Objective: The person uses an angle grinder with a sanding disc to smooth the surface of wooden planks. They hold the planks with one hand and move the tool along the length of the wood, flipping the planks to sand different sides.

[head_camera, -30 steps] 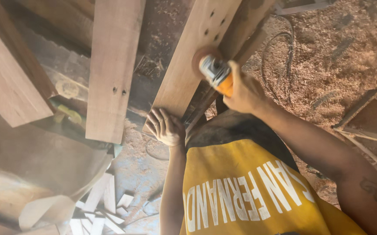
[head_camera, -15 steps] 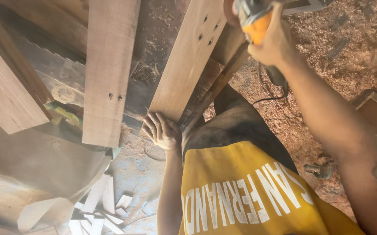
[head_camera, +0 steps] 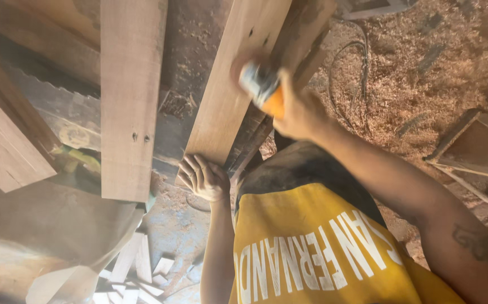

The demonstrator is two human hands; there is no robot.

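Observation:
My right hand (head_camera: 303, 112) grips an orange and grey power sander (head_camera: 261, 83), its blurred round head resting on a long pale wooden plank (head_camera: 230, 90) that runs away from me. My left hand (head_camera: 203, 179) presses on the near end of that same plank, fingers curled over its edge. The sander's dark cable (head_camera: 350, 73) loops across the sawdust to the right.
A second plank (head_camera: 128, 95) lies parallel to the left, and a third board (head_camera: 2, 141) angles in at the far left. Offcuts (head_camera: 137, 270) litter the floor below. Sawdust (head_camera: 424, 67) covers the ground on the right, beside a wooden frame (head_camera: 475, 146).
The sander went up the plank away from me, then came back down toward the middle. My left hand stayed on the plank's near end.

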